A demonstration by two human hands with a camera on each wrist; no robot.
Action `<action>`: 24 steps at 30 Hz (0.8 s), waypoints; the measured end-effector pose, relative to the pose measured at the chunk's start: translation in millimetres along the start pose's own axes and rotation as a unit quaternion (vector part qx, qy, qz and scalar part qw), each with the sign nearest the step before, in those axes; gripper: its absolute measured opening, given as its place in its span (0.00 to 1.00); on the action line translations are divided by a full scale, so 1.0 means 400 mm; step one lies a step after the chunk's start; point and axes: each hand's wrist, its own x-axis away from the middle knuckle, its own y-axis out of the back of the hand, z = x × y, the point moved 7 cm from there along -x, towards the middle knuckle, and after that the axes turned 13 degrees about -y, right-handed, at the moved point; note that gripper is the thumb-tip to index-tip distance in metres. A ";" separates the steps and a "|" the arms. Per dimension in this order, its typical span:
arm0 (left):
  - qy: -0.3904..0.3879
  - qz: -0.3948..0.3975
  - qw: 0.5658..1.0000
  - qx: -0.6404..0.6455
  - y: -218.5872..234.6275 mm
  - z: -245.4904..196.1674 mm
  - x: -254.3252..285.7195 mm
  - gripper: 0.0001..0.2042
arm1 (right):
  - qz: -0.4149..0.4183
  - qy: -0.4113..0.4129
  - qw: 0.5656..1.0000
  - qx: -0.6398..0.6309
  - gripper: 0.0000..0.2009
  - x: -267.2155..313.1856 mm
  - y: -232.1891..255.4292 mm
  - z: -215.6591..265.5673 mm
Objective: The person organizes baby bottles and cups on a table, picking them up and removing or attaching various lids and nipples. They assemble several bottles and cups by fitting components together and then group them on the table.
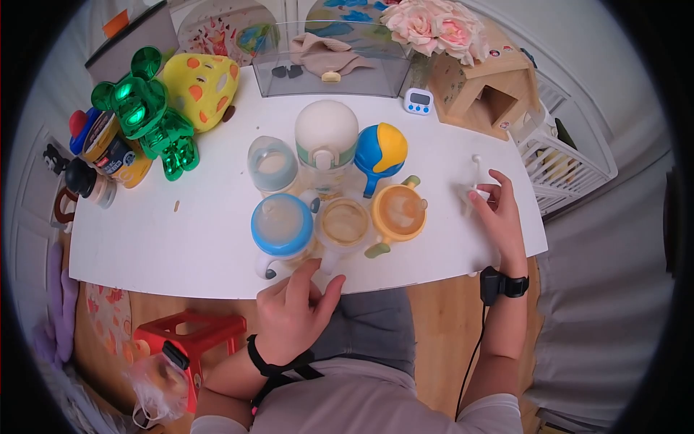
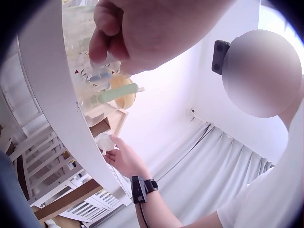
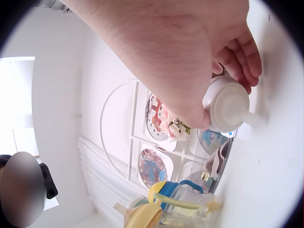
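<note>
Nearest, the right hand (image 3: 185,61) pinches a white spouted piece (image 3: 229,105) between its fingers. The left hand (image 1: 293,315) seems empty; beyond its loose fingers stands the blue-lidded cup (image 1: 282,223). Probably picking or placing; next needs steady grip.

A beige cloth (image 1: 325,54) lies inside the transparent box (image 1: 361,83). To the left of this box there is a yellow toy (image 1: 202,90) with orange spots, and farther left stand a shiny green bear figure (image 1: 163,134) and a yellow jar (image 1: 119,155). Just beside the box's right corner is a small white timer (image 1: 418,101). Pink flowers (image 1: 437,32) and a wooden house (image 1: 463,90) are also at its right side.
</note>
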 end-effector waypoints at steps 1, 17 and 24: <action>-0.008 -0.005 1.000 -0.001 -0.004 0.000 -0.006 0.17 | -0.002 0.002 1.000 0.001 0.36 0.003 0.004 0.001; -0.082 -0.003 0.994 0.076 0.085 -0.074 0.027 0.15 | 0.013 0.117 0.992 -0.038 0.40 -0.004 0.076 0.135; -0.015 -0.045 0.989 0.138 0.331 -0.064 0.116 0.11 | 0.015 0.117 0.990 -0.074 0.37 -0.034 0.075 0.171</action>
